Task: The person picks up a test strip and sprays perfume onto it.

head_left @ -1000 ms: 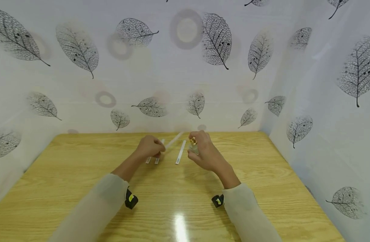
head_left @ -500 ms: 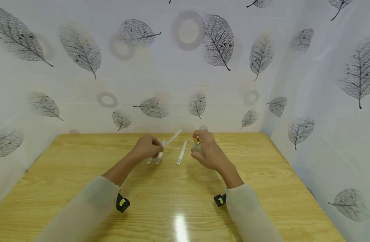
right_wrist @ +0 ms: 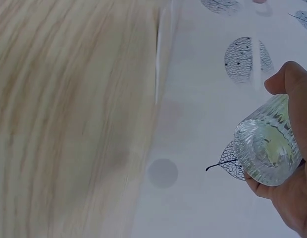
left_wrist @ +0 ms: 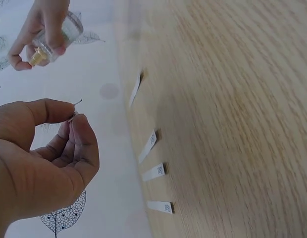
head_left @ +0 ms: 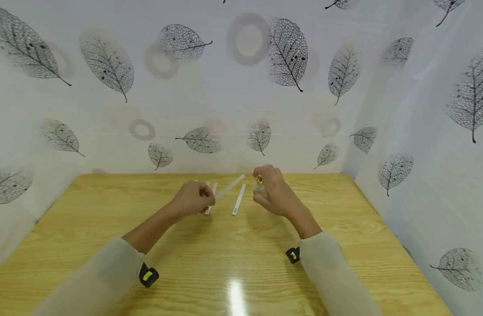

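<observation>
My left hand (head_left: 191, 198) pinches a narrow white paper strip (head_left: 230, 186) between thumb and fingertips. The strip slants up to the right, its far tip close to the bottle. A clear glass perfume bottle (head_left: 259, 188) with a gold spray top (head_left: 259, 179) is in my right hand (head_left: 273, 189). The index finger lies at the spray top in the left wrist view, and the other fingers wrap the glass body. Pale yellow-green shows in the bottle's glass base (right_wrist: 267, 144) in the right wrist view. Both hands are raised over the back of the table.
Several white paper strips lie on the wooden table (head_left: 241, 245), among them one strip (head_left: 239, 199) between the hands and another strip (left_wrist: 153, 172) in the left wrist view. Small printed marks sit at their near ends. A white leaf-patterned curtain (head_left: 225, 96) stands behind the table.
The held strip's tip has swung to the right, nearer the bottle. My left forearm has shifted left and down. The right hand with the bottle has moved slightly right and up.
</observation>
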{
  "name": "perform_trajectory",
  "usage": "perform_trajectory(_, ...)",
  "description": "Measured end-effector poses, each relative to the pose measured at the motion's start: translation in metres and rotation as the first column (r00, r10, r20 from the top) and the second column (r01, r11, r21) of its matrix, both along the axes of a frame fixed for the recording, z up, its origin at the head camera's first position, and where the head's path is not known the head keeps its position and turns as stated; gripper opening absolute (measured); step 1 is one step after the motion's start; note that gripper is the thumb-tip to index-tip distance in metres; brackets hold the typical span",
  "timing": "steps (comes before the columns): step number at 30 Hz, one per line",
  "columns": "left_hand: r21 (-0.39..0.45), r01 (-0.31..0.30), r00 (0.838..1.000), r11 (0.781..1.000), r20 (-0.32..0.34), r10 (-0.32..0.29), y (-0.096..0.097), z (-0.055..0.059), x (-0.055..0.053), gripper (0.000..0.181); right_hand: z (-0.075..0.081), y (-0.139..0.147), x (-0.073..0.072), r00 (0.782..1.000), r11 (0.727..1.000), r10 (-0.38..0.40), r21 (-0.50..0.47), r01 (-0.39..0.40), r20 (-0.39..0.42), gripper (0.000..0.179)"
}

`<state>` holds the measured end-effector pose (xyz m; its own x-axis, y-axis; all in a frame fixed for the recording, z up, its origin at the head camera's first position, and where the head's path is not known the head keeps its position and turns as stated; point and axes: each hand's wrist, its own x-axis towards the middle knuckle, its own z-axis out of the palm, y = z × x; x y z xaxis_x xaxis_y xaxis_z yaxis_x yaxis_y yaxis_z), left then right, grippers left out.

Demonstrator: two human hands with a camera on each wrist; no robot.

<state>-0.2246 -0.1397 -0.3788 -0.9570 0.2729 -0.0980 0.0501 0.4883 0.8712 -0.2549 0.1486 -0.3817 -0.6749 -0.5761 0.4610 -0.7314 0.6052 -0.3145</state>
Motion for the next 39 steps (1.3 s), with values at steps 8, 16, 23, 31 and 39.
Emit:
perform_trajectory(8,0.094,-0.007,0.998,0.996,0.058,0.002,0.001,-0.001,0.009,0.007,-0.005,-0.002,-0.010,0.997,0.995,0.013,0.097,-0.006,-0.077,0.045)
perform_trajectory(16,0.205,-0.040,0.987,0.978,0.163,0.006,0.007,-0.001,0.017,0.009,-0.003,-0.008,-0.014,0.986,0.986,0.054,0.163,-0.028,-0.160,0.045)
perform_trajectory(23,0.232,-0.051,0.981,0.971,0.194,0.005,0.010,-0.002,0.022,0.008,-0.003,-0.012,-0.014,0.979,0.982,0.054,0.190,-0.016,-0.195,0.043)
perform_trajectory(31,0.265,-0.046,0.978,0.963,0.209,-0.011,0.008,-0.002,0.025,0.010,-0.004,-0.014,-0.014,0.976,0.987,0.064,0.155,-0.032,-0.208,0.041)
perform_trajectory(39,0.264,-0.036,0.979,0.964,0.205,-0.019,0.008,-0.002,0.026,0.011,-0.005,-0.016,-0.014,0.966,0.988,0.083,0.146,-0.047,-0.245,0.043)
